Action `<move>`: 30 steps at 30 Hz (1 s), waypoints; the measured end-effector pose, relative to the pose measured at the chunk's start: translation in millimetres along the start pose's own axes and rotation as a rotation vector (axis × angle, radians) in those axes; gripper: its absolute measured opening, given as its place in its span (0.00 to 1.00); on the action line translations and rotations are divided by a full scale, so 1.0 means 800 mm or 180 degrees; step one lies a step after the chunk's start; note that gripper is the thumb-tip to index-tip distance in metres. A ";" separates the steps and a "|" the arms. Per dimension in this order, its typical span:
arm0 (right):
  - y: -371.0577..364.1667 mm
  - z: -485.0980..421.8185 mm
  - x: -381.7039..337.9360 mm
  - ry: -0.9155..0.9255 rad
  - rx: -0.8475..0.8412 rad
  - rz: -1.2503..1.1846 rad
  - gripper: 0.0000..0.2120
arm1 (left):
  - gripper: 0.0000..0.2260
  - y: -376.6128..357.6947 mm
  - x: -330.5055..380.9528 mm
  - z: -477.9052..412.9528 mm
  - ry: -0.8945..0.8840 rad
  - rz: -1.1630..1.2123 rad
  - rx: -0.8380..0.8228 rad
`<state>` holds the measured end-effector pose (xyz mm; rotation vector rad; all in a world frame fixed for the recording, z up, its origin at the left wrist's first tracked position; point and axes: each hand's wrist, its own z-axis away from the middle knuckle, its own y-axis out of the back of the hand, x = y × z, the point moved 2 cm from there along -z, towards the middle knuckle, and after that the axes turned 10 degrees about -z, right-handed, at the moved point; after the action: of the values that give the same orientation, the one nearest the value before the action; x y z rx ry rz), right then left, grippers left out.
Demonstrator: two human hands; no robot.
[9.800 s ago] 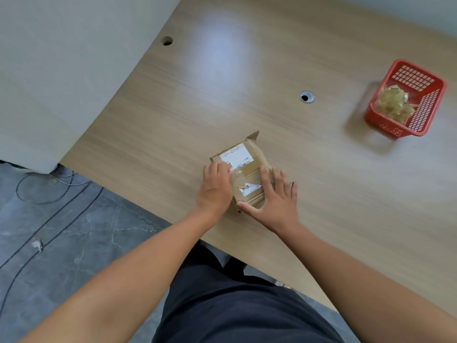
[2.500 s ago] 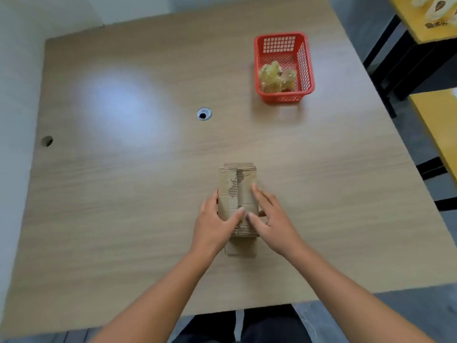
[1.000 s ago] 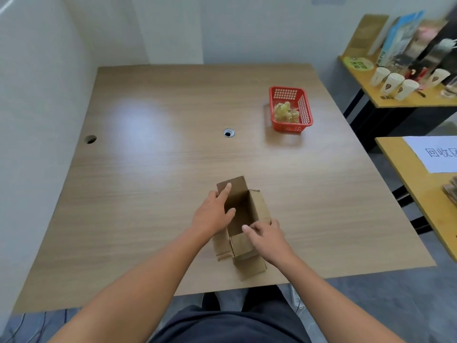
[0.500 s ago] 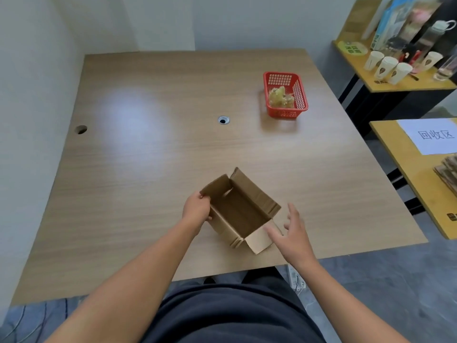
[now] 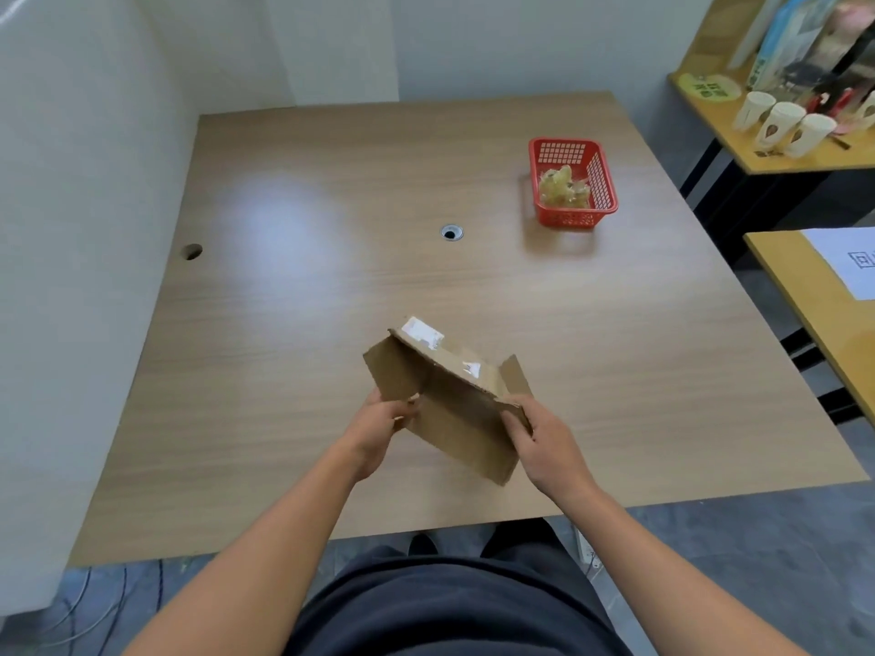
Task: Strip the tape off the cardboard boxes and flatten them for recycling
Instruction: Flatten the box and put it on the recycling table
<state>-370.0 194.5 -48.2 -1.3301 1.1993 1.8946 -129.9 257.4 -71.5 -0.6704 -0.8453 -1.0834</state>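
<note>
Pale walls stand behind and to the left of a wood-grain worktop (image 5: 331, 300); a person leans over its near edge with both bare forearms reaching forward. Between the hands is the cardboard box (image 5: 454, 400), opened out and partly collapsed, tilted with its brown inner faces toward the camera; a white label (image 5: 421, 331) shows on its far upper panel. It sits over the near middle of the worktop; whether its lower corner touches the surface I cannot tell. The left grip (image 5: 379, 428) is closed on the box's left flap, thumb and fingers pinching the lower edge; the right grip (image 5: 544, 442) is curled round the box's right edge just below a raised flap. Well apart, at the far right of the worktop, stands a red basket (image 5: 603, 182) holding a wad of crumpled tape (image 5: 563, 187); a round cable grommet (image 5: 451, 232) lies near the middle and an open hole (image 5: 191, 251) near the left edge. Beyond the right side, paper cups (image 5: 781, 127) stand on a yellow side table (image 5: 776, 163); a white sheet (image 5: 847, 262) lies on a second yellow table nearer.
</note>
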 end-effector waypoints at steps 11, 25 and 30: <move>-0.002 -0.035 0.062 0.0183 -0.1141 0.2262 0.27 | 0.20 0.052 -0.041 -0.028 0.0872 -0.0370 0.0207; -0.052 -0.074 0.113 -0.0494 -0.0809 0.2529 0.42 | 0.35 0.009 -0.087 -0.043 0.0142 -0.3686 0.1468; -0.065 -0.077 0.130 0.0102 -0.0471 0.2614 0.45 | 0.36 0.001 -0.111 -0.061 -0.0194 -0.4536 0.1025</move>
<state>-339.1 157.2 -170.7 -1.0030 1.8408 2.5520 -136.4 260.3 -172.7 0.3142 -1.5628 -2.0942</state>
